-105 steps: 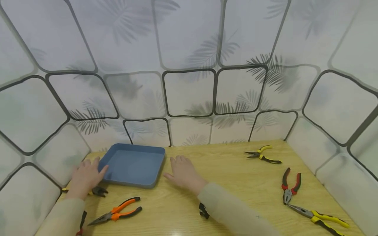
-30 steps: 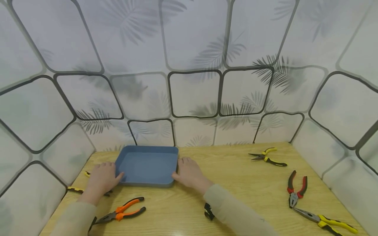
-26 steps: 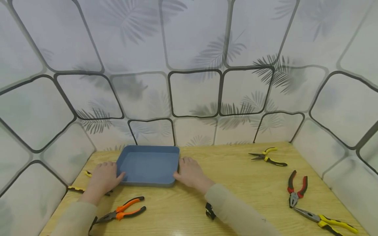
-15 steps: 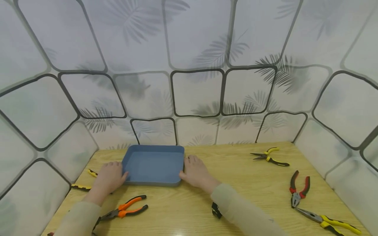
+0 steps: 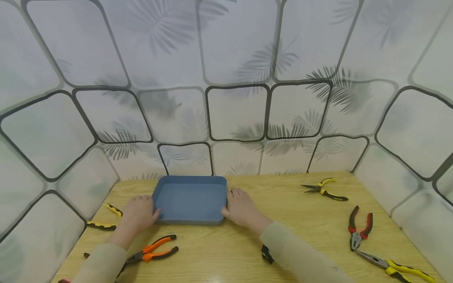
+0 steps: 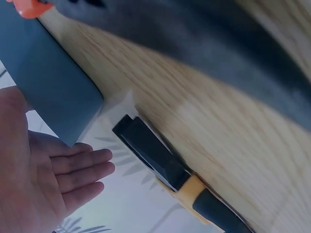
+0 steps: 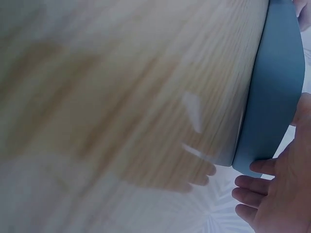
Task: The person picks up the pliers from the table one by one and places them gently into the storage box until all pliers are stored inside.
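Observation:
A shallow blue rectangular tray (image 5: 189, 201) lies on the wooden table near the back wall. My left hand (image 5: 139, 212) holds its left end, thumb over the rim and fingers along the outside. The left wrist view shows these fingers fairly straight beside the tray corner (image 6: 53, 82). At the opposite end, my right hand (image 5: 242, 207) holds the tray with its thumb at the rim. In the right wrist view, fingers (image 7: 262, 167) touch the tray's outer side wall (image 7: 274, 87).
Orange-handled pliers (image 5: 155, 249) lie in front of the left forearm; yellow-and-black pliers (image 5: 102, 226) are partly hidden behind the left hand. To the right lie yellow needle-nose pliers (image 5: 323, 189), red-and-black pliers (image 5: 357, 232) and more yellow pliers (image 5: 393, 266). Patterned walls enclose the table's back and sides.
My hands have come onto the tray's two ends, and the tray has slid right and turned straighter to the back wall. More of the yellow-and-black pliers on the left now shows.

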A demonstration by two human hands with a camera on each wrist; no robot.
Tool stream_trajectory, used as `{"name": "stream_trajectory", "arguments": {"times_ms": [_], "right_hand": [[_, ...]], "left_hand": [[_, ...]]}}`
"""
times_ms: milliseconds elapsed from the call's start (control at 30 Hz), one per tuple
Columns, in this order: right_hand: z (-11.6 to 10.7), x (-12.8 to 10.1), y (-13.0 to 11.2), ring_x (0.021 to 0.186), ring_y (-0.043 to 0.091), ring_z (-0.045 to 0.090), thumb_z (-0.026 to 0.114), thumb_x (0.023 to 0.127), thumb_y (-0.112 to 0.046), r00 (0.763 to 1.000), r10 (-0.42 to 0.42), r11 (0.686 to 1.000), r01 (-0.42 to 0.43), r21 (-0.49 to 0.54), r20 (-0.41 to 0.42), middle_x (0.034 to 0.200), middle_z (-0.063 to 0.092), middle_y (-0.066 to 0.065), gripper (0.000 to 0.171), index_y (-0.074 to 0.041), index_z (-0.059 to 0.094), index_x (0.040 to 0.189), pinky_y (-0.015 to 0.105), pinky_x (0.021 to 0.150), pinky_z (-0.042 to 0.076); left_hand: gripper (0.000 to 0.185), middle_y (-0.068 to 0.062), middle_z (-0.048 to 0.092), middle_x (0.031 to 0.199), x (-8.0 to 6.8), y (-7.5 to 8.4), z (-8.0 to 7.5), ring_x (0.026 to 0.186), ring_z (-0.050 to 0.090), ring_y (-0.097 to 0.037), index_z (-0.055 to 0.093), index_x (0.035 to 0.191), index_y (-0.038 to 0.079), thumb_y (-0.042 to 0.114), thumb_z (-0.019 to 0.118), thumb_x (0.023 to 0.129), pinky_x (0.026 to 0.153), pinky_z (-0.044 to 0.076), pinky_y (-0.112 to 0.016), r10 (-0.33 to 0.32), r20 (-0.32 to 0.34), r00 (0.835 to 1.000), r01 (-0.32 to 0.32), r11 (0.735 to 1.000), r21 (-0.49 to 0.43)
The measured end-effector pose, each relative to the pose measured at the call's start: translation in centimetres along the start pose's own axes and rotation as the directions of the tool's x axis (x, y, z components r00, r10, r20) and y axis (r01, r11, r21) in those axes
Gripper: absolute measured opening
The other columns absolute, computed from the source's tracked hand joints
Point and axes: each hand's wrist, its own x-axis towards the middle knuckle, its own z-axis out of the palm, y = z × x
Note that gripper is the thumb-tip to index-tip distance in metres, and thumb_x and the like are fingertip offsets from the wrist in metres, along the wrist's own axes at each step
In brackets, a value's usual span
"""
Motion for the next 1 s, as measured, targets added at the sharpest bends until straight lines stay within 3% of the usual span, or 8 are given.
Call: {"name": "stream_trajectory", "arguments": {"times_ms": [600, 767, 1000], "right_hand": [[-0.8, -2.1, 1.4, 0.118, 0.039, 0.06, 0.052, 0.097, -0.03, 0.998, -0.032, 0.999, 0.031, -0.029, -0.047, 0.125, 0.061, 0.028, 0.053, 0.011, 0.058, 0.13, 0.049, 0.108, 0.049], [-0.8, -2.5, 2.2, 0.117, 0.04, 0.059, 0.052, 0.095, -0.03, 0.998, -0.03, 1.0, 0.029, -0.008, -0.052, 0.126, 0.061, 0.028, 0.055, 0.011, 0.058, 0.131, 0.05, 0.106, 0.05], [-0.9, -3.2, 3.5, 0.13, 0.044, 0.056, 0.049, 0.099, -0.03, 1.0, -0.004, 1.0, 0.004, 0.016, 0.0, 0.138, 0.057, 0.03, 0.058, 0.01, 0.053, 0.141, 0.052, 0.114, 0.045]], "left_hand": [[0.055, -0.031, 0.071, 0.116, 0.1, 1.7, -0.1, 0.109, 0.069, -0.047, 0.069, 0.117, -0.013, 0.039, 0.067, 0.101, 0.1, 0.055, -0.057, 0.058, -0.001, 0.998, -0.058, 0.998, 0.007], [0.051, -0.028, 0.072, 0.114, -0.3, 2.1, -0.6, 0.108, 0.07, -0.045, 0.07, 0.114, -0.011, 0.038, 0.069, 0.101, 0.099, 0.056, -0.056, 0.108, -0.028, 0.994, -0.107, 0.994, 0.019], [0.045, -0.024, 0.074, 0.111, -0.5, 2.8, -1.1, 0.106, 0.071, -0.04, 0.071, 0.11, -0.008, 0.037, 0.07, 0.1, 0.099, 0.056, -0.054, 0.16, -0.046, 0.986, -0.159, 0.987, 0.037]]}}
